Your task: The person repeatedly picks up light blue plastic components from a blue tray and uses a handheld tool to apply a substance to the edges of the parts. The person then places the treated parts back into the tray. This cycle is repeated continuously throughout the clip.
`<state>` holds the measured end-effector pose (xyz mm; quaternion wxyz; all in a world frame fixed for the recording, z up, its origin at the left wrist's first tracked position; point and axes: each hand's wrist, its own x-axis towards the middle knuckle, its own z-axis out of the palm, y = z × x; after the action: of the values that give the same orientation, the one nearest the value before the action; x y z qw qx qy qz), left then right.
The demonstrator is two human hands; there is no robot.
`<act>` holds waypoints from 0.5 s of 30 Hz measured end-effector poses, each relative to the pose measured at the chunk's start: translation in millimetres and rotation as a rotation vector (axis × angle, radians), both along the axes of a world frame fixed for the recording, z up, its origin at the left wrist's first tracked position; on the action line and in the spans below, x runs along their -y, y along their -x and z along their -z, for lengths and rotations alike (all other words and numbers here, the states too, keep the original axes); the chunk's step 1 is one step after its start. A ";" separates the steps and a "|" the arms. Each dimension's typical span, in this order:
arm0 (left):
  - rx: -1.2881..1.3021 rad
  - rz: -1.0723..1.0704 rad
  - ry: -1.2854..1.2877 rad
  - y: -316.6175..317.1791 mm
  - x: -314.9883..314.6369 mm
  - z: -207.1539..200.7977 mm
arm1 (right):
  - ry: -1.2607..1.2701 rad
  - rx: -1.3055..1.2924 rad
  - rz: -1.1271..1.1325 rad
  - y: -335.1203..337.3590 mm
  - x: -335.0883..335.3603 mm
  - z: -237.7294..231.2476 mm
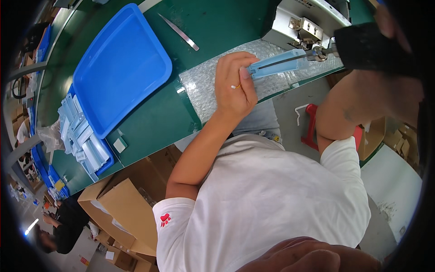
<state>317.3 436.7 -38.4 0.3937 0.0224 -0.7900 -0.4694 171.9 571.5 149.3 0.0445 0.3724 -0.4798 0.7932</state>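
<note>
My left hand (236,84) grips one end of a light blue plastic housing (284,62) above the bubble wrap, thumb on top. A small white connector on a short yellow wire (236,86) shows by the thumb. At the right, my right hand (389,27) is closed round a black-bodied screwdriver (369,47), blurred and partly cut by the dark rim. Its long thin shaft lies along the housing and points to the end near my left thumb. Whether the tip touches a screw cannot be made out.
Bubble wrap (199,86) covers part of the green table (217,27). A metal fixture (294,27) stands at the back right. Tweezers (179,31) lie behind. A blue tray (122,68) rests at left, beside a pile of light blue parts (79,131). Cardboard boxes (129,213) stand below.
</note>
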 end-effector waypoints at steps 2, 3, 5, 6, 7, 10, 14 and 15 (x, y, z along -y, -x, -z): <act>0.007 -0.008 -0.001 -0.3 -0.4 -1.4 | 0.002 0.006 -0.035 2.2 0.2 3.5; 0.010 -0.011 -0.002 -0.2 -0.3 -2.1 | 0.002 0.007 -0.048 2.7 0.8 5.1; 0.004 -0.010 -0.001 0.8 -0.4 -2.6 | 0.005 0.011 -0.077 5.6 0.5 8.5; 0.002 -0.008 0.000 0.9 -0.1 -2.6 | 0.001 0.015 -0.082 8.8 -1.1 7.6; 0.005 -0.008 -0.004 0.5 0.2 -2.7 | 0.000 0.017 -0.087 9.7 -0.7 9.3; 0.010 -0.006 -0.006 0.8 0.3 -2.3 | 0.003 0.022 -0.108 8.7 -1.0 11.0; 0.009 -0.005 0.017 -0.5 0.4 -1.9 | -0.005 0.030 -0.132 7.0 -2.1 12.9; 0.008 -0.005 0.026 -0.7 0.3 -1.9 | -0.005 0.029 -0.140 5.6 -2.8 13.3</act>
<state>318.0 436.3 -36.5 0.3919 0.0211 -0.7976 -0.4581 166.3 574.3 136.0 -0.0188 0.3935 -0.4551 0.7985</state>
